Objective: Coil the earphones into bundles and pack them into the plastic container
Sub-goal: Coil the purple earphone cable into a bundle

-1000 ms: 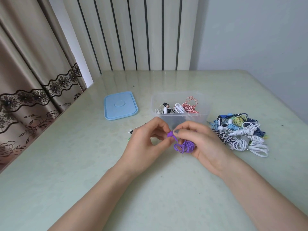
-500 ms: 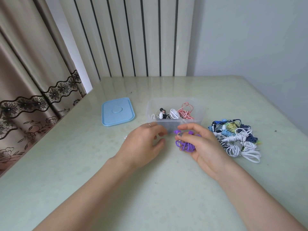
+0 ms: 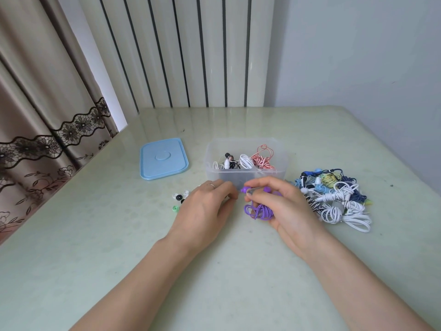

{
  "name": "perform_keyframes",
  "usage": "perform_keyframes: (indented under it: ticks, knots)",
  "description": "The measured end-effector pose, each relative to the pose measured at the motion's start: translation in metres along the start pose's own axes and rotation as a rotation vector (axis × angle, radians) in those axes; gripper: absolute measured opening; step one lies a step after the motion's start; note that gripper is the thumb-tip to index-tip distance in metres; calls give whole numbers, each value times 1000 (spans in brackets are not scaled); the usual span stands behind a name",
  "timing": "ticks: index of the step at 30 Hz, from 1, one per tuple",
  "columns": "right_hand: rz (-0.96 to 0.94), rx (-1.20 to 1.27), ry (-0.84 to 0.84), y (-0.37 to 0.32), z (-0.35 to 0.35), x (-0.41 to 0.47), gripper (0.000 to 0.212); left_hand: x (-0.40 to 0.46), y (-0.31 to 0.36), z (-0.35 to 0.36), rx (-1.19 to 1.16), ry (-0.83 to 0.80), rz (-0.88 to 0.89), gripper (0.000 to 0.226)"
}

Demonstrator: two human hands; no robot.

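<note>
Head view: right hand (image 3: 288,211) grips the coiled purple earphones (image 3: 259,211), fingers curled around the bundle, just at 6 o'clock of the clear plastic container (image 3: 281,173). Left hand (image 3: 205,206) rests loose, holding nothing. Tangled earphone pile (image 3: 338,199) at 3 o'clock; blue lid (image 3: 163,158) at 9 o'clock.

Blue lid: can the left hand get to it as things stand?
Probably yes. The left hand holds nothing, and the blue lid lies flat on the table, beyond it and to its left, with bare surface between; the loose ear tips sit off that line.
</note>
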State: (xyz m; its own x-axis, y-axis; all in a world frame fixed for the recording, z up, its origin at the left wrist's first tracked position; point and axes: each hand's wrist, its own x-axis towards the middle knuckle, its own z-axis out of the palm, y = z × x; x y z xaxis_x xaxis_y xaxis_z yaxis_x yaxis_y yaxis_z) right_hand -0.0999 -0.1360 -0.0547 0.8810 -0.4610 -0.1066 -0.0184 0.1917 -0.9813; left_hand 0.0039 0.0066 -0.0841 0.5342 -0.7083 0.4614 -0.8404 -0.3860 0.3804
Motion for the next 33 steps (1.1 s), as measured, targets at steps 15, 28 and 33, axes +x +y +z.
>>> perform_keyframes:
  ticks: [15, 28, 33]
  knots:
    - [-159, -116, -37, 7, 4, -3, 10, -12, 9, -20, -608, -29, -253, 15]
    - [-172, -123, -35, 8, 4, -2, 7, -12, 7, -20, -623, -10, -184, 14]
    - [-145, -78, -63, 6, 3, -3, 7, -12, 3, -21, -634, -12, -157, 10]
